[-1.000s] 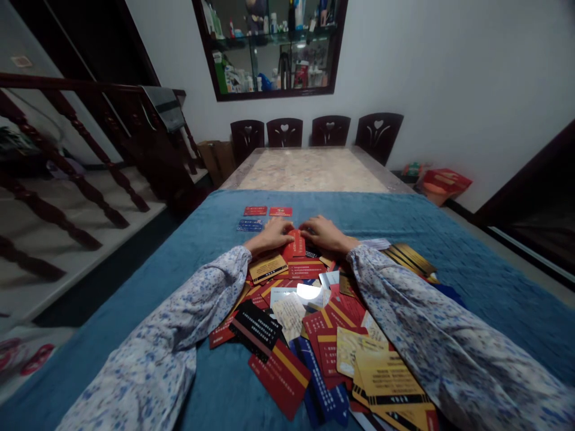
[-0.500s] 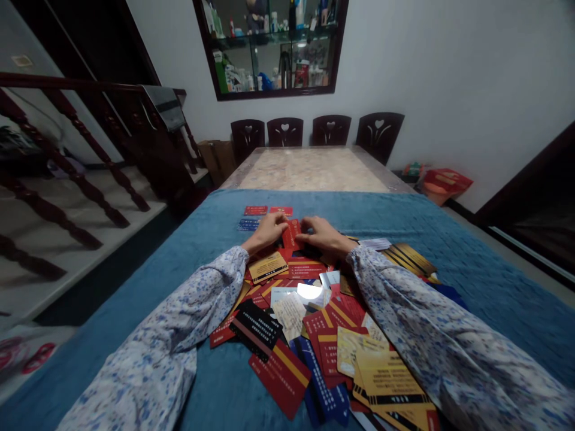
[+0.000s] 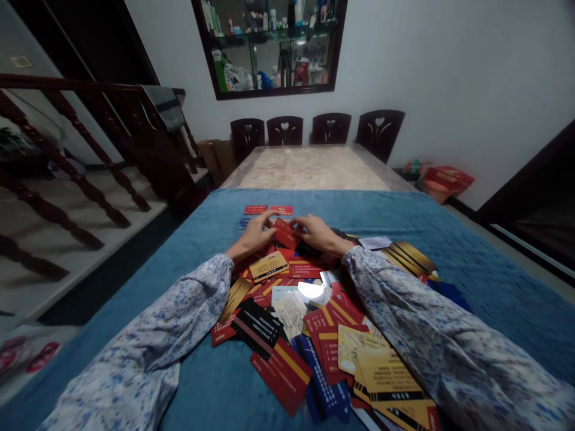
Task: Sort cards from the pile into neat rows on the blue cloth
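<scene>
Both of my hands hold one red card between them, lifted slightly above the far edge of a loose pile of cards. My left hand pinches its left end and my right hand pinches its right end. The pile mixes red, gold, blue, black and white cards and lies on a blue cloth. Beyond my hands, two red cards lie side by side on the cloth. A blue card sits just below them, partly hidden by my left hand.
The blue cloth covers the near part of a long marble-topped table. Several dark wooden chairs stand at its far end under a glass wall cabinet. A wooden stair railing runs along the left. Red bags lie at the right wall.
My hands have lifted the red card off the pile and carried it slightly farther away, toward the laid-out cards. My left hand now covers part of the blue card.
</scene>
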